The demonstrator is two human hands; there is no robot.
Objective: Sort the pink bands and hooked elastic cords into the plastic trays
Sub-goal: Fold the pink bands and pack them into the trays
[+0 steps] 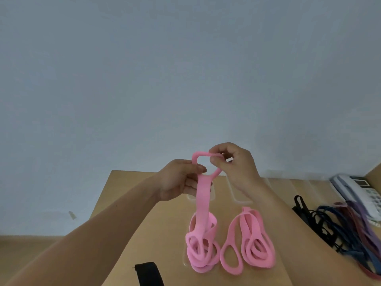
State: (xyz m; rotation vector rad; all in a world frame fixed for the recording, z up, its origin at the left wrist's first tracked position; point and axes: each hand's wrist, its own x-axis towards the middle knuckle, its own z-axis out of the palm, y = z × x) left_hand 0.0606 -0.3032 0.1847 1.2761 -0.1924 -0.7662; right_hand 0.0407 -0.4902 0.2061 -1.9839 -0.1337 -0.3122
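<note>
I hold a pink band up above the wooden table. My left hand pinches it just below its top loop, and my right hand pinches the loop's right side. The band's lower end hangs into a coiled heap of pink bands lying in a clear plastic tray. Right of it lies a second heap of pink bands. Dark elastic cords with black hooks lie in a bundle at the right.
Clear plastic trays stand at the back of the table behind my hands. A white desk phone sits at the far right. A black strap lies at the table's front edge. A blue-grey wall fills the background.
</note>
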